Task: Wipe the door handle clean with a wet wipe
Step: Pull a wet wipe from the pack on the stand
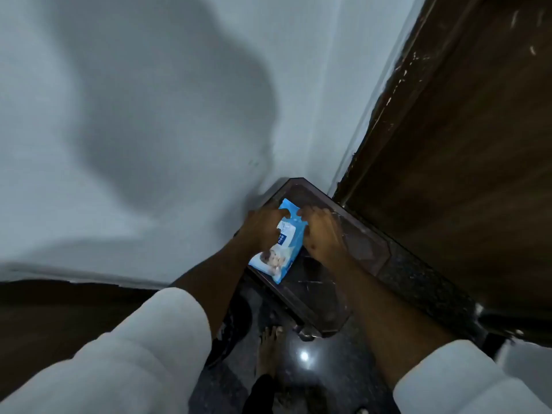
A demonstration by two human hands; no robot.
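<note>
A blue pack of wet wipes lies on a small dark glass-topped table in the corner. My left hand grips the pack's left side, fingers curled over its far end. My right hand presses on the pack's right edge with bent fingers at its top. The brown wooden door stands to the right; no handle shows in this view. No loose wipe is visible.
A pale wall fills the left and centre, with my shadow on it. The floor is dark polished stone, and my bare foot stands just before the table. White sleeves cover both upper arms.
</note>
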